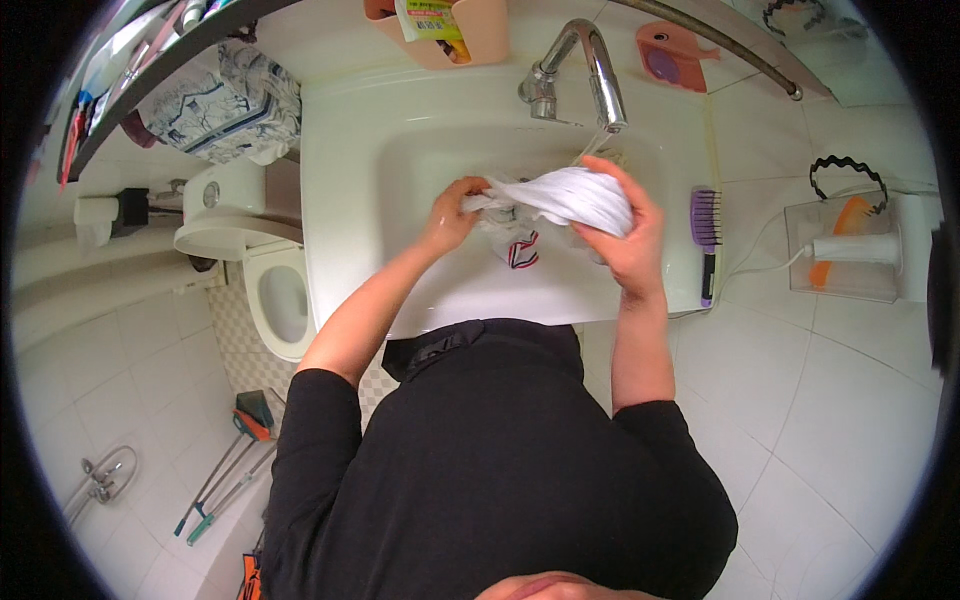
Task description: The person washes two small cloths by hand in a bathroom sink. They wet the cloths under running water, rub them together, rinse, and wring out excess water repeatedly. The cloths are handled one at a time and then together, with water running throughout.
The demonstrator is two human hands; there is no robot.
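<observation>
Over the white sink (345, 130) I hold a wet white cloth (575, 198) stretched between both hands. My right hand (635, 230) is wrapped round its bunched, thicker end, just below the spout. My left hand (455, 212) pinches the thinner, twisted end. Beneath the cloth in the basin lies more white fabric with a red and dark blue stripe (523, 250); whether it is part of the same piece I cannot tell. A thin stream of water runs from the chrome faucet (590, 70) behind the cloth.
A purple hairbrush (706, 240) lies on the sink's right rim. At the back stand a pink holder (480, 35) with a tube and a pink whale-shaped dish (672, 55). A toilet (280, 300) is at the left. A metal rail (720, 45) crosses the upper right.
</observation>
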